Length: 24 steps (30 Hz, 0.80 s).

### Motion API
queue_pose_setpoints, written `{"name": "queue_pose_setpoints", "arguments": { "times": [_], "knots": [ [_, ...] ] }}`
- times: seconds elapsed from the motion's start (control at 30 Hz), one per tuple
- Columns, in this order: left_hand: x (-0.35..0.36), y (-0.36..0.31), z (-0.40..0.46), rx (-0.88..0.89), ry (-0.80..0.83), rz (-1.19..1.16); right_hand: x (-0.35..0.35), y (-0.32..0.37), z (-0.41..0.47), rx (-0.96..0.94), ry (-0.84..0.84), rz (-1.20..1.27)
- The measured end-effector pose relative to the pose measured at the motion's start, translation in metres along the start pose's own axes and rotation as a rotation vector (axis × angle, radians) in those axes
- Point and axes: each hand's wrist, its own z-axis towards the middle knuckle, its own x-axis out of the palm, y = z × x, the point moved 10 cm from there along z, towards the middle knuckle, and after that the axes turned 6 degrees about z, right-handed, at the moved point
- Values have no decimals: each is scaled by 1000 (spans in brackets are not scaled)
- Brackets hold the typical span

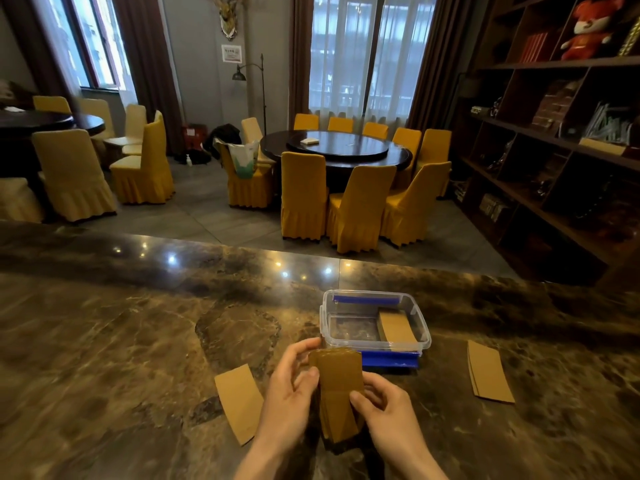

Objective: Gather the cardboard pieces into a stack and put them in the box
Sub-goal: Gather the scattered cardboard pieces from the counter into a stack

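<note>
I am squaring a stack of tan curved cardboard pieces [341, 393], grasping it with my left hand [289, 386] and right hand [388, 410] at 6 o'clock of the clear plastic box [424, 336]. Judging next: collecting the loose tan cardboard piece [239, 403] lying on the brown marble desk [121, 341] at 9 o'clock.

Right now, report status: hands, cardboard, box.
Left hand and right hand grip brown cardboard stack. Clear plastic box open, some pieces inside. Two loose piles on marble counter. Nothing blocking.
</note>
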Motion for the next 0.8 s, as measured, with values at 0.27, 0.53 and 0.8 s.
{"name": "queue_pose_setpoints", "arguments": {
  "times": [0.27, 0.53, 0.8],
  "knots": [
    [-92, 36, 13, -48, -104, 922, 0, -9, -3, 42, 2, 22],
    [-111, 77, 14, -216, 94, 1122, 6, -9, -3, 63, 11, 20],
    [-111, 36, 8, -94, -207, 695, 8, -4, -6, 60, 16, 40]
  ]
}}
